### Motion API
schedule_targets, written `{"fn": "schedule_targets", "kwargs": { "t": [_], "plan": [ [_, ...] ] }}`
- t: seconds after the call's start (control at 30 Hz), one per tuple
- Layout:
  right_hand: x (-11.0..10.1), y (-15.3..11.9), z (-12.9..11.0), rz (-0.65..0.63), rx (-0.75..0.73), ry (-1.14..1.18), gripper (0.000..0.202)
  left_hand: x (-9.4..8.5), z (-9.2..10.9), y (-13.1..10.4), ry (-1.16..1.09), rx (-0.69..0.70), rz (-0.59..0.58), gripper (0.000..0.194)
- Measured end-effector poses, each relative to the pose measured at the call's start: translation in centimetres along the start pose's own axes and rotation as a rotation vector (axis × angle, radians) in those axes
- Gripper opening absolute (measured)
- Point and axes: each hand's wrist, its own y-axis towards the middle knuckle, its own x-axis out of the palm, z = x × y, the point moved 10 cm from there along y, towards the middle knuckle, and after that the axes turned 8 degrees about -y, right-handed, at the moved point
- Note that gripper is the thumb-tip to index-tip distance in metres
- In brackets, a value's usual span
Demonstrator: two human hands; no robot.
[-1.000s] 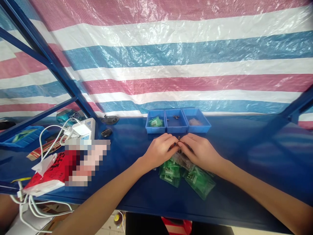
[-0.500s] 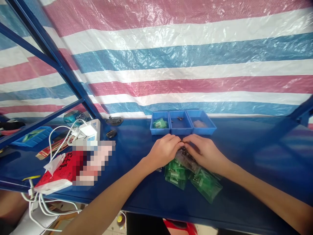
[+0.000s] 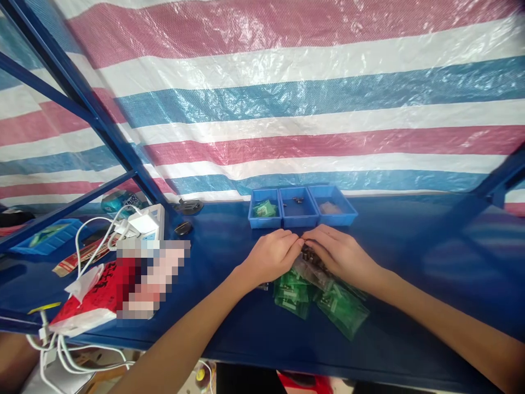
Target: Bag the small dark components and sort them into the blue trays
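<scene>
My left hand (image 3: 274,254) and my right hand (image 3: 342,254) meet at the fingertips, both closed in a pinch. Whatever lies between the fingers is too small and covered to make out. Just below them is a clear plastic bag (image 3: 314,273) with small dark metal parts (image 3: 309,254) at its upper end, partly hidden by my right hand. Green printed packets lie under and beside it: one group (image 3: 292,295) on the left, another packet (image 3: 344,311) on the right.
Behind my hands stand three joined blue bins: green packets (image 3: 266,209), a few metal pieces (image 3: 298,200) and a clear plastic pile (image 3: 329,208). On the left are a power strip (image 3: 158,219) with white cables, a red package (image 3: 98,295) and a black mouse (image 3: 183,228).
The fingers of my right hand have closed in against my left fingertips. The bag and packets stay in place; the whole view has shifted slightly.
</scene>
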Motion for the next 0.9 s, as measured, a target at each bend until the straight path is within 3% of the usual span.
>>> {"fn": "schedule_targets", "kwargs": {
  "t": [0.2, 0.9],
  "plan": [
    [-0.6, 0.2, 0.5, 0.033, 0.071, 0.031, 0.021, -0.8, 0.0, -0.1, -0.004, -0.02, 0.09, 0.019],
    [0.5, 0.1, 1.0, -0.043, 0.178, 0.118, 0.02, -0.9, 0.4, -0.3, -0.019, 0.034, 0.173, 0.013]
  ]
}}
